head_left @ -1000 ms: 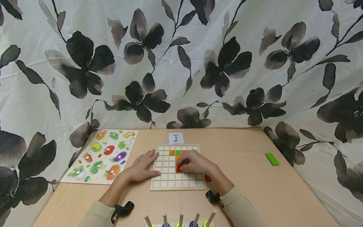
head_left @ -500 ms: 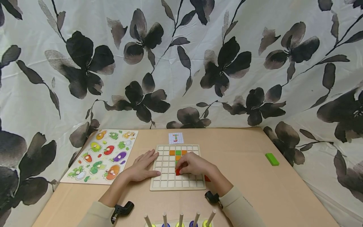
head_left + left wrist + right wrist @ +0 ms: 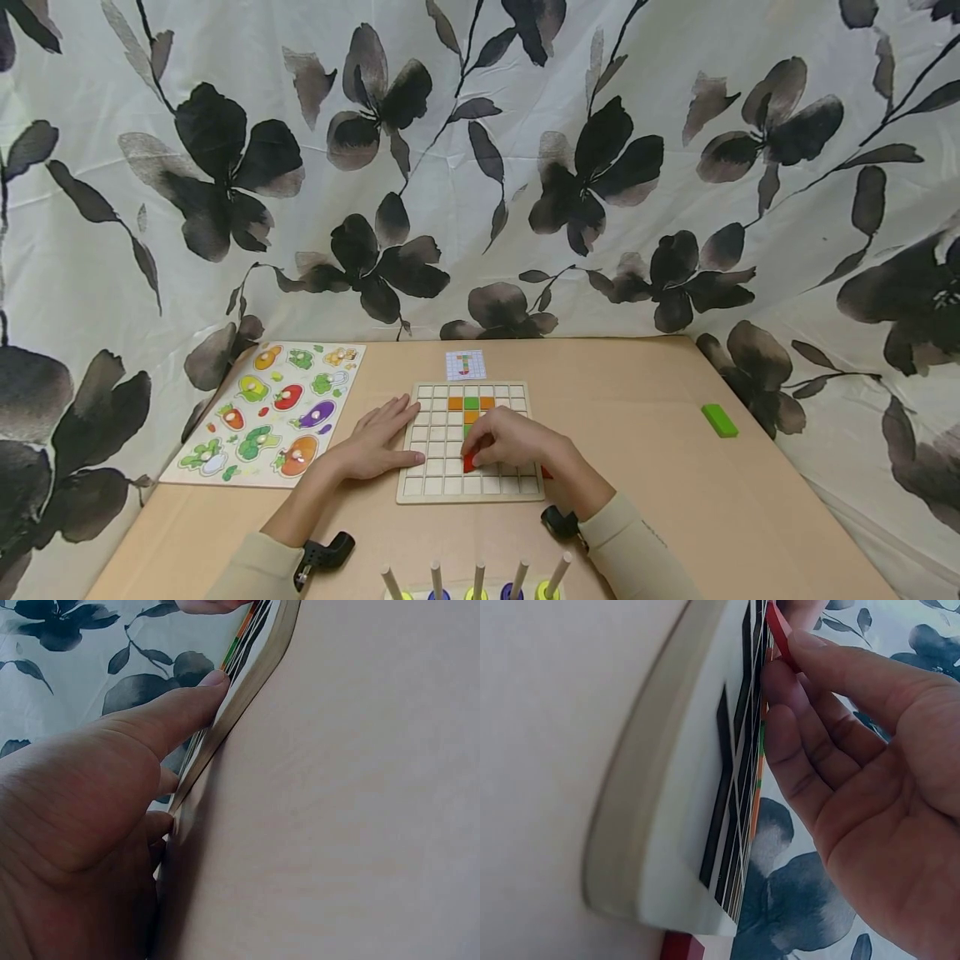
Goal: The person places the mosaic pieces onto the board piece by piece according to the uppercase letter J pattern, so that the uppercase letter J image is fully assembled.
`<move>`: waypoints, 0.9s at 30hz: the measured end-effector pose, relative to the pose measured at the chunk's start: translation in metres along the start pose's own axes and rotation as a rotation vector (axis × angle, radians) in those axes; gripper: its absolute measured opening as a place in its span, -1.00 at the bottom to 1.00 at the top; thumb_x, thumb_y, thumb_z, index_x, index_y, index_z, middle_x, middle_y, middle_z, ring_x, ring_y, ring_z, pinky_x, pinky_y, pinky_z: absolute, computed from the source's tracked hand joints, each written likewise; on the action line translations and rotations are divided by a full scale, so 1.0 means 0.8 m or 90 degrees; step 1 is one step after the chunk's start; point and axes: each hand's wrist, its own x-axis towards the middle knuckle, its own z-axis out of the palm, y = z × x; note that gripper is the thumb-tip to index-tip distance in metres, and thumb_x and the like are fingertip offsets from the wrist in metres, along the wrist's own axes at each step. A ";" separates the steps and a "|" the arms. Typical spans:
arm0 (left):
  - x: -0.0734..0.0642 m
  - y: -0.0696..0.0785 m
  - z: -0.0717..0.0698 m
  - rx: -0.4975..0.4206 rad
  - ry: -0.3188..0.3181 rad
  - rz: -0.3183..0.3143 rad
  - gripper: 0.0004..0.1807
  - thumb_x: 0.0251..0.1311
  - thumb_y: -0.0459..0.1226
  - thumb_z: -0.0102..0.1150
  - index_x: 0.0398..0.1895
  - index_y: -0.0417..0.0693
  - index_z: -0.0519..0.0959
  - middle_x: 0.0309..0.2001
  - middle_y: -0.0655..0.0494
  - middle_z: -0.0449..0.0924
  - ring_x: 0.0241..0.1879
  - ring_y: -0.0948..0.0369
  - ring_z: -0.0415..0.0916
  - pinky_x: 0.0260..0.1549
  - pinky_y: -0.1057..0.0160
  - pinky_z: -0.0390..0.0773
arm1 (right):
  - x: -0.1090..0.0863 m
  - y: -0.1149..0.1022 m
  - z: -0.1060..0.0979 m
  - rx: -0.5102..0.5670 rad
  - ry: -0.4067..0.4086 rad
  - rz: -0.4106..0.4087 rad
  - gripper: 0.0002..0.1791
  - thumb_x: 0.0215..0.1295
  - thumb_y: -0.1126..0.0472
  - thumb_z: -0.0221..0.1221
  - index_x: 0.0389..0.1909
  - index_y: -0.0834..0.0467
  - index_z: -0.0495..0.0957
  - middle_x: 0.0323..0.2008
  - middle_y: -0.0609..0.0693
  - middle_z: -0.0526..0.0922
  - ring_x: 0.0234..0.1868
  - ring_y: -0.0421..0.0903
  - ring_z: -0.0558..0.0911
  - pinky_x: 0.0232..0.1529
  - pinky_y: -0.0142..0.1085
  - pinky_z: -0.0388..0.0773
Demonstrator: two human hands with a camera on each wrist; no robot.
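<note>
A pale grid board [image 3: 435,492] lies on the table, with orange, green and orange tiles [image 3: 471,403] in a row and more tiles running down the column below. My right hand [image 3: 517,437] pinches a thin red tile [image 3: 468,461] between thumb and fingers, low over that column. In the right wrist view the red tile [image 3: 780,634] is held tilted, close to the board's surface. My left hand [image 3: 375,442] rests along the board's left edge, fingers stretched out; in the left wrist view its thumb [image 3: 199,697] lies on the rim. My right hand hides part of the grid.
Behind the board lies a small card [image 3: 466,365] printed with a coloured pattern. A vegetable picture board [image 3: 225,450] is at left, a green block [image 3: 720,422] at right. A red block [image 3: 681,946] sits by the board's right side. Wooden pegs [image 3: 480,579] stand at the front.
My right hand has brought the red tile a little toward me and left, down the column; the tile now shows more tilted. The left hand has not moved.
</note>
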 end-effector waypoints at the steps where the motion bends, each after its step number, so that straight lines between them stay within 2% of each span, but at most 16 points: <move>1: 0.000 0.000 0.000 0.001 0.000 0.000 0.05 0.26 0.22 0.32 0.66 -0.08 0.14 0.69 -0.19 -0.13 0.68 -0.21 -0.27 0.57 -0.32 -0.25 | 0.000 0.000 0.000 0.001 -0.003 -0.002 -0.84 0.26 0.36 0.42 -0.19 0.09 0.82 -0.30 -0.15 0.78 -0.35 -0.31 0.61 -0.24 -0.46 0.64; 10: 0.000 0.000 0.000 0.003 0.002 0.004 0.05 0.26 0.22 0.31 0.66 -0.08 0.14 0.69 -0.21 -0.13 0.68 -0.21 -0.26 0.57 -0.32 -0.24 | 0.001 0.000 0.003 -0.018 -0.021 -0.015 -0.79 0.22 0.36 0.45 -0.15 0.07 0.82 -0.31 -0.16 0.75 -0.37 -0.33 0.58 -0.30 -0.47 0.62; 19: -0.001 0.001 0.000 -0.001 0.000 0.001 0.05 0.26 0.22 0.31 0.66 -0.08 0.14 0.69 -0.20 -0.14 0.68 -0.21 -0.27 0.57 -0.32 -0.26 | 0.000 -0.004 0.006 -0.022 -0.022 0.010 -0.79 0.23 0.35 0.44 -0.13 0.06 0.82 -0.26 -0.18 0.72 -0.27 -0.32 0.59 -0.19 -0.46 0.61; 27: -0.001 0.001 0.000 -0.002 0.002 0.008 0.04 0.27 0.21 0.32 0.65 -0.10 0.15 0.69 -0.22 -0.13 0.68 -0.22 -0.26 0.57 -0.32 -0.24 | 0.002 0.000 0.007 -0.048 -0.014 -0.013 -0.88 0.25 0.30 0.45 -0.26 0.03 0.77 -0.42 -0.20 0.65 -0.37 -0.33 0.52 -0.31 -0.50 0.53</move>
